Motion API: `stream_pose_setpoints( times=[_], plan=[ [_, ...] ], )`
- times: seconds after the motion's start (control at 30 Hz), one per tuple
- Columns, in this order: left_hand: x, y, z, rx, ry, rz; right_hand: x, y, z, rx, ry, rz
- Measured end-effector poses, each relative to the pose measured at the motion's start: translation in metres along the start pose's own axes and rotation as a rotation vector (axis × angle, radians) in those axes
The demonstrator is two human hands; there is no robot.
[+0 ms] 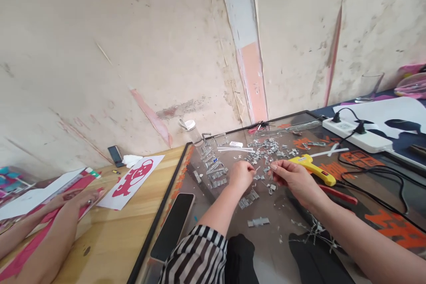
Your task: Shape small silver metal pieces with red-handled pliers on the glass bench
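Head view: my left hand (242,175) pinches a thin pale sliver (258,168), its long axis directed toward my right hand (294,178), whose hold I cannot tell; loose grey pieces (270,147) lie just beyond both grips.

Sliver (257,168) in the left hand (242,176)'s fingertips: too small for me to identify; whether the right hand (293,176) pinches anything, undetermined. Yellow glue gun (314,168): nozzle hidden behind the right hand; red-handled tool (341,195): inner end likewise covered, type unclear. A co-worker's arms (61,235) run out of view at left.
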State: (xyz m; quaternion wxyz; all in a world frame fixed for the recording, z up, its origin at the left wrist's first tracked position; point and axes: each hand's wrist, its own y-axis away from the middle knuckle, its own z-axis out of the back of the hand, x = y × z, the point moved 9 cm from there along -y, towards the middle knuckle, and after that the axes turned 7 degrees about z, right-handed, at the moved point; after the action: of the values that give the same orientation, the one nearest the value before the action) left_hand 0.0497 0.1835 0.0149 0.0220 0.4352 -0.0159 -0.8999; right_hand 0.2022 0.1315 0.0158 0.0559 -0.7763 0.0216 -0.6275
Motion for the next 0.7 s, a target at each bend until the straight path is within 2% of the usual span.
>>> stream_pose_setpoints(
  times=[0.1, 0.17, 0.27, 0.33, 0.4, 0.43, 0.47, 0.57, 0.7],
  plan=[
    [-0.009, -0.009, -0.007, -0.016, -0.004, -0.021, -0.002, -0.001, 0.002, 0.008, 0.024, 0.0],
    [-0.015, -0.006, -0.007, -0.024, 0.018, -0.028, -0.002, -0.002, 0.003, 0.018, 0.043, 0.0],
    [-0.022, 0.013, -0.001, -0.006, 0.089, -0.037, -0.004, -0.003, 0.006, 0.029, 0.076, -0.002],
    [-0.022, 0.035, -0.002, 0.076, 0.153, -0.018, -0.006, -0.003, 0.007, 0.034, 0.094, -0.005],
    [-0.02, 0.059, -0.009, 0.2, 0.244, 0.011, -0.007, -0.002, 0.005, 0.055, 0.113, 0.001],
    [-0.016, 0.07, -0.016, 0.31, 0.409, 0.062, -0.007, -0.001, 0.003, 0.073, 0.13, 0.004],
    [-0.013, 0.08, -0.019, 0.374, 0.551, 0.098, -0.008, 0.001, 0.0, 0.098, 0.151, 0.003],
    [0.001, 0.093, -0.022, 0.418, 0.733, 0.17, -0.012, 0.007, -0.012, 0.189, 0.213, -0.028],
    [0.016, 0.091, -0.02, 0.399, 0.765, 0.205, -0.012, 0.016, -0.027, 0.276, 0.236, -0.072]
  ],
)
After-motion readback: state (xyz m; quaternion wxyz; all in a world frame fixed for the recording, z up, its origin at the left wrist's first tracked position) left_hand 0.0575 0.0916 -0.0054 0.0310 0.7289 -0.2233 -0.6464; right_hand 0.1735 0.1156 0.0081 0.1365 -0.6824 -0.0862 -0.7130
